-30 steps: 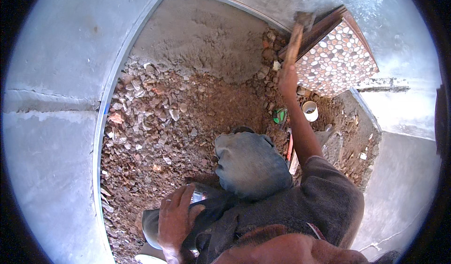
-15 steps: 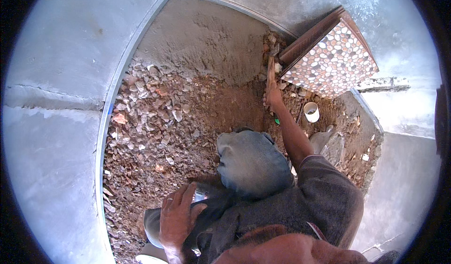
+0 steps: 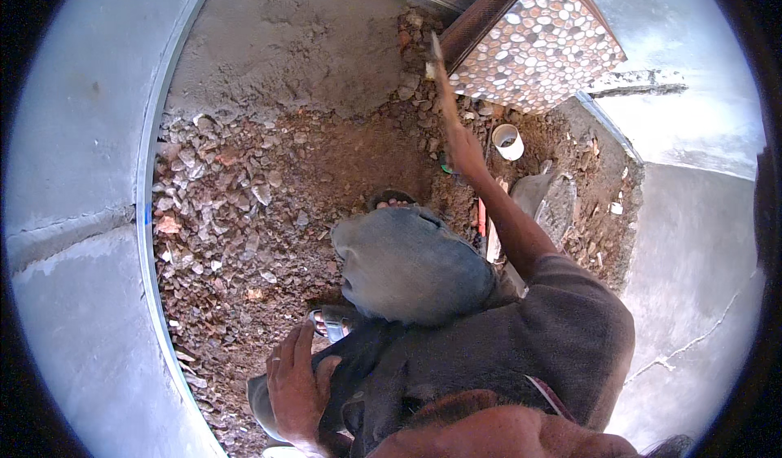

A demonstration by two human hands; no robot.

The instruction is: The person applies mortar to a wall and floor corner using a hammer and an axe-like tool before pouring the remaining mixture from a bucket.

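My right hand (image 3: 466,155) is wrapped round the lower end of a wooden-handled tool (image 3: 447,99). The tool's narrow grey head, blurred, points away from me, beside the stack of pebble-patterned tiles (image 3: 544,46). Below that head lie broken stones (image 3: 415,71) along the edge of the smooth mortar. My left hand (image 3: 295,389) rests on my left knee, fingers extended and a ring on one of them; nothing is in it.
Loose rubble (image 3: 236,205) covers the ground to the left, below a strip of grey mortar (image 3: 285,42). A white cup (image 3: 507,142) stands right of my right hand, near a grey-crusted pan-like thing (image 3: 554,205). Grey walls (image 3: 73,116) enclose the pit.
The view has shifted, so the scene sits further up and left. The tool in my right hand now appears raised, its head away from the stones. My left hand stays on the knee.
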